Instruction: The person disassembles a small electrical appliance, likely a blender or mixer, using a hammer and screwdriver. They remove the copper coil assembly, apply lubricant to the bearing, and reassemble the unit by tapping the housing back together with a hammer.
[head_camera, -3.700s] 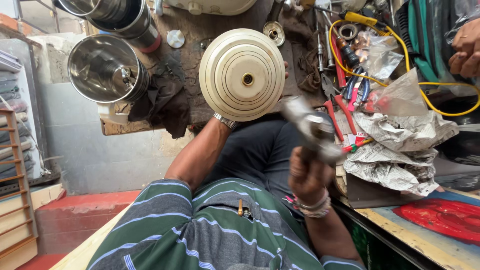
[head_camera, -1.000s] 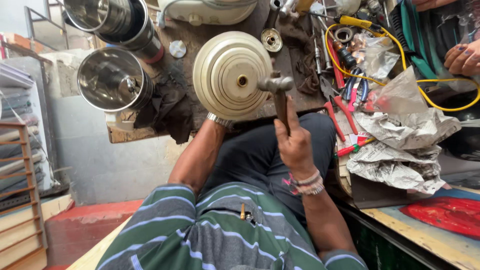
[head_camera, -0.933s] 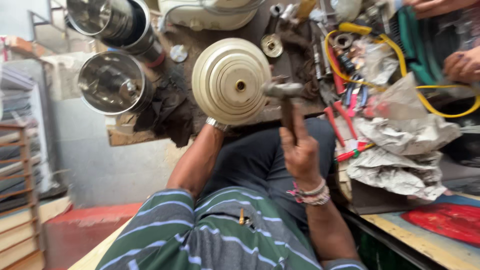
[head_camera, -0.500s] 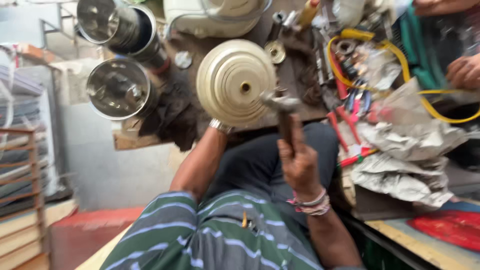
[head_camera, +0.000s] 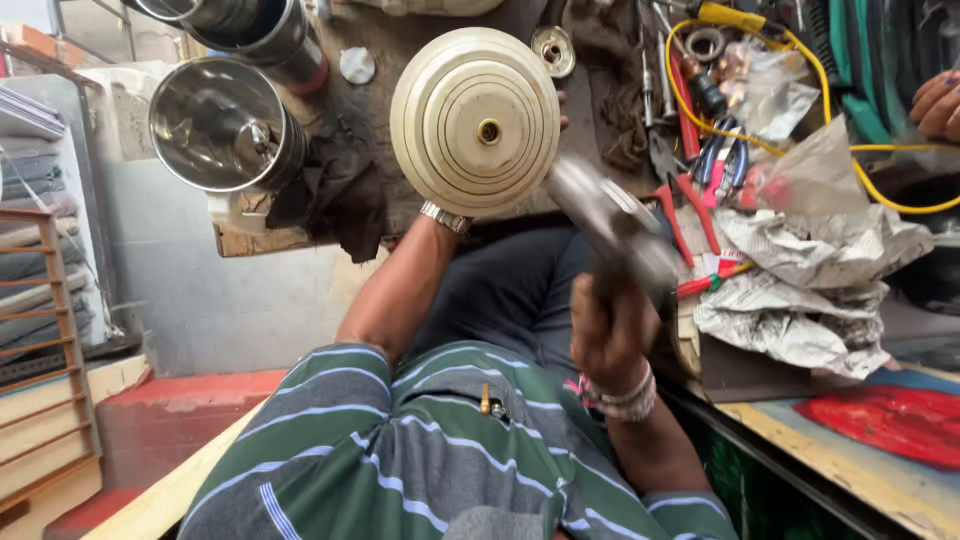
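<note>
right hand (head_camera: 610, 325) fisted, left arm (head_camera: 400, 285) outstretched

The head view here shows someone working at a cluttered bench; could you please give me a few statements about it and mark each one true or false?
1. The right hand grips a hammer that shows as a blur. True.
2. The cream round housing lies flat on the newspaper. False: it is held up from behind on the left side, where only the left wrist with a watch shows, and the crumpled newspaper lies off to the right.
3. A shiny steel jar sits to the left of the housing. True.
4. The yellow cable is wrapped around the hammer. False: it loops over the bench among the tools, apart from the hammer.
5. Red-handled pliers lie on the bench near the newspaper. True.
</note>
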